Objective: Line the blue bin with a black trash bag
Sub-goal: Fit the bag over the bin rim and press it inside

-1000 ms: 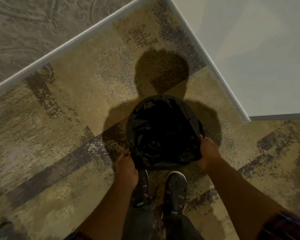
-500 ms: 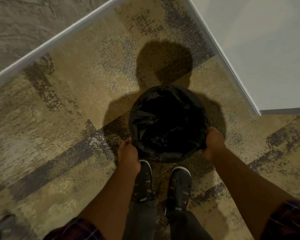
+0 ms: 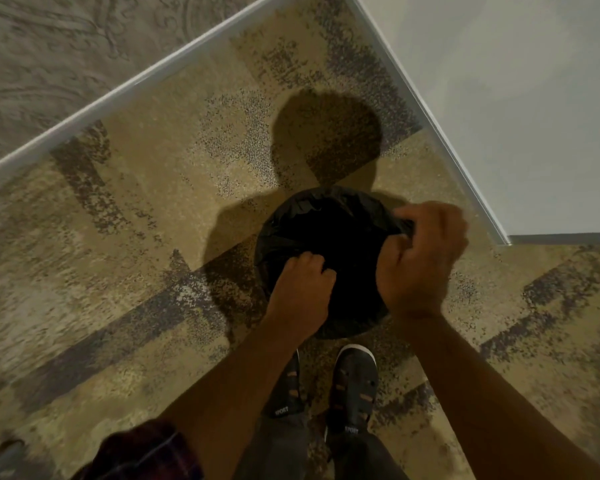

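Shoes [image 3: 355, 382] read "SPORT"; hands [image 3: 420, 258] pinch black bag [image 3: 312, 216].

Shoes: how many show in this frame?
2. The left shoe and the right shoe stand side by side on the carpet, just below the black trash bag. None appear hidden.

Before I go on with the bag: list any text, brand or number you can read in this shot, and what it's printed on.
"SPORT", white letters on the tongue of the left shoe.
"SPORT", white letters on the tongue of the right shoe.
Nothing readable on the black trash bag, the carpet or the walls. The blue bin is hidden under the bag, so any label on it cannot be seen.
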